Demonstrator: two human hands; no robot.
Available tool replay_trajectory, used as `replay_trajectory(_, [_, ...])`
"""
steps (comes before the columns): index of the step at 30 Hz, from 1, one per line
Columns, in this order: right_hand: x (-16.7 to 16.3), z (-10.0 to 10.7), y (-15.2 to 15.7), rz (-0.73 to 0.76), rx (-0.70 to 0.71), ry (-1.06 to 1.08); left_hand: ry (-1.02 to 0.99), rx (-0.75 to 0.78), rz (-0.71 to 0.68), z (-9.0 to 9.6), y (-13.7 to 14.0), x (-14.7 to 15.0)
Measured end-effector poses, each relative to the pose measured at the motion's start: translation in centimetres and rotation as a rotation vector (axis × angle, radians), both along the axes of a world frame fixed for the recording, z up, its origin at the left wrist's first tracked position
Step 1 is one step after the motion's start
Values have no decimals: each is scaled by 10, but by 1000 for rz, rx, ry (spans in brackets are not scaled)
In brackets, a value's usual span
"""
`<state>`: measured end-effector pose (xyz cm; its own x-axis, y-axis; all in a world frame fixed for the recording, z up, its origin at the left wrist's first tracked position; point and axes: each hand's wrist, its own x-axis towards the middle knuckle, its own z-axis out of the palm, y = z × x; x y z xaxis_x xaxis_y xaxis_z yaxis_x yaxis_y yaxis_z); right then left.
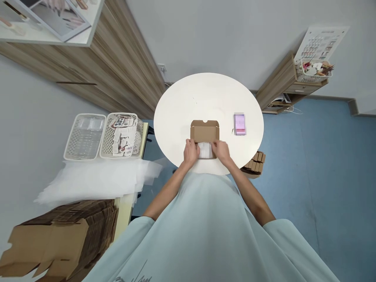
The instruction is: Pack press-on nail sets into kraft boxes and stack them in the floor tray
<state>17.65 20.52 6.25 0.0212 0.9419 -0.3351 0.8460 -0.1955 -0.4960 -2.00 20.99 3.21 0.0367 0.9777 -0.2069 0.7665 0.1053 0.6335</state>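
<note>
A small brown cardboard box lies near the front edge of the round white table, its lid raised and tilted away from me. Inside it sits something wrapped in white sheet material; what the wrapping holds is hidden. My left hand is closed at the box's left side, fingers bent over the edge by the lid fold. On the opposite side, my right hand has its fingers pinched at the box's right edge, slightly blurred.
A phone-like object, pixelated, lies right on the table. To the left are a basket of clear packs, a basket of printed cards, white sheets and flat cartons. A carton of small boxes stands below right.
</note>
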Motion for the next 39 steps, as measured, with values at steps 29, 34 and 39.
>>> replay_trajectory(29, [30, 6, -11, -201, 136, 559, -552, -81, 146, 19, 21, -26])
replay_trajectory(34, [27, 0, -45, -80, 151, 469, -461, -70, 104, 7, -12, -28])
replay_trajectory(39, [25, -5, -72, 21, 137, 243, -277, 18, 17, 0, -39, -33])
